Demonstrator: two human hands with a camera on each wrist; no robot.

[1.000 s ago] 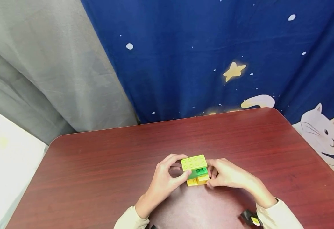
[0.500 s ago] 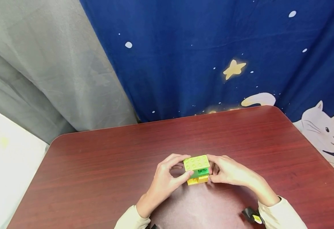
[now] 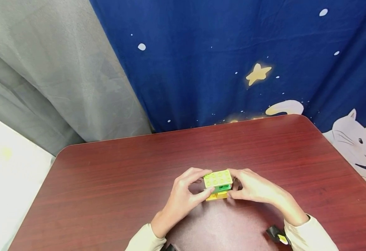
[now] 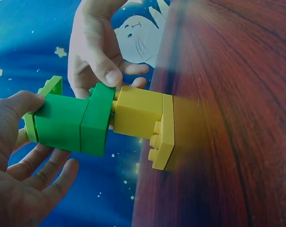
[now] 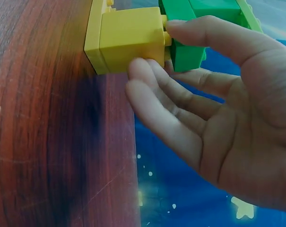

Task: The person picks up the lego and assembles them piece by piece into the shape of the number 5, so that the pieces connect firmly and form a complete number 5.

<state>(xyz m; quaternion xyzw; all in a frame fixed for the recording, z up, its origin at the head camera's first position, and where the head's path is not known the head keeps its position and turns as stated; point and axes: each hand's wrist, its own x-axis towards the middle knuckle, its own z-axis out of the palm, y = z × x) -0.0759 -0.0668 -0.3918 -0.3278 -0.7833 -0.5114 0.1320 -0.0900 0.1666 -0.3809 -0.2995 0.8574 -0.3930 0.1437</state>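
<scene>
Someone is holding a little tower of plastic toy bricks [image 3: 223, 188] with both hands. It stands up straight over the near part of the red-brown, wood-grained table [image 3: 123, 170], right in front of the person. I can't tell if its bottom touches the table.

Lowest is a thin, flat yellow plastic piece [image 4: 166, 135] with round bumps, and the bumps at its left end are bare. On it sits a thick yellow plastic block [image 4: 139, 111]. Next comes a green plastic brick [image 4: 96, 123], and yellow bumps show in the gap between those two. Then there's a chunky green plastic block [image 4: 60, 124], and on top a flat lime-green plastic piece [image 3: 218, 179] with eight bumps.

The left hand [image 3: 181, 196] pinches the tower near the top, thumb in front and first finger behind. Its other fingers are spread out. The right hand [image 3: 254, 187] bends round the other side. Its thumb tip touches by the gap, and its other fingers curl behind. How hard it squeezes, I can't tell.

A blue cloth curtain [image 3: 186, 66] with a yellow star hangs behind, next to a grey cloth curtain [image 3: 60, 69].
</scene>
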